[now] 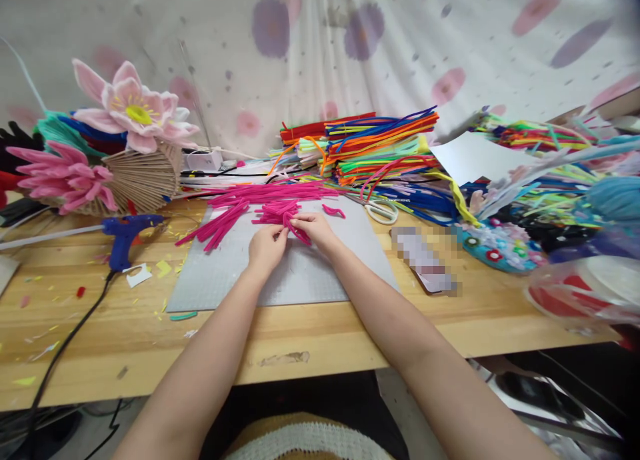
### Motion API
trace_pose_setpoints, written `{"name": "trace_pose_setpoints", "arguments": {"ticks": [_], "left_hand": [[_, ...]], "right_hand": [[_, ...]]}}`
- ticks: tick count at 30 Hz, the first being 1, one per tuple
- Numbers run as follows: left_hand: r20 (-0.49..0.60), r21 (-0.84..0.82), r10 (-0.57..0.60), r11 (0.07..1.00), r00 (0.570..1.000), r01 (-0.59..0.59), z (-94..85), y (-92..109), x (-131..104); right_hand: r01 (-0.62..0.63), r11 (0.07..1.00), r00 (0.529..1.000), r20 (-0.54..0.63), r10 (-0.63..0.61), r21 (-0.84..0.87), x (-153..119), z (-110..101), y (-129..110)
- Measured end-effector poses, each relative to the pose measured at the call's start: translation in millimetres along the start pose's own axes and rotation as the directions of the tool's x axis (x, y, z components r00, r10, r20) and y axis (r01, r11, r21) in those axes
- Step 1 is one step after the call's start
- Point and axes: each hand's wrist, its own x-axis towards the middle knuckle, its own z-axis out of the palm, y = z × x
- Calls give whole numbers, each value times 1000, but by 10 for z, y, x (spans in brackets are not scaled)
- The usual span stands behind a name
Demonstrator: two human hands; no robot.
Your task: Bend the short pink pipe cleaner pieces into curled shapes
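Observation:
Over the grey cutting mat (215, 280), my left hand (267, 248) and my right hand (314, 229) meet with closed fingers on a bent magenta pipe cleaner (301, 235). Its looped end points down to the right between them. Just behind my fingers lies a heap of short magenta pipe cleaners (275, 211). Longer magenta pipe cleaners (220, 223) fan out to the left, and more lie in a row (275, 192) along the mat's far edge. One small folded magenta piece (334, 211) rests alone to the right of my right hand.
A blue glue gun (125, 237) with a black cord stands at the left, near pink pipe-cleaner flowers (135, 110). White-handled scissors (381, 212) lie behind the mat. Coloured pipe-cleaner bundles (380, 147) line the back. A phone-like object (423, 260) and a lidded tub (590, 290) sit right.

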Motion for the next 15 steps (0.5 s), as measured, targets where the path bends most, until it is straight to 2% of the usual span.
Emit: {"name": "trace_pose_setpoints", "arguments": {"ticks": [6, 10, 12, 13, 15], "left_hand": [[68, -292, -79, 952, 995, 96, 82, -35, 31], [153, -515, -243, 808, 958, 288, 87, -59, 63], [190, -512, -255, 798, 948, 318, 74, -58, 69], [201, -466, -236, 830, 951, 305, 63, -54, 69], [207, -269, -162, 939, 965, 216, 36, -31, 59]], "right_hand": [[72, 996, 992, 113, -65, -60, -21, 1, 12], [230, 959, 967, 148, -207, -165, -18, 64, 37], [267, 936, 961, 139, -240, -227, 3, 105, 74], [274, 927, 961, 120, -250, -257, 14, 122, 94], [282, 911, 959, 73, -273, -302, 29, 150, 134]]}}
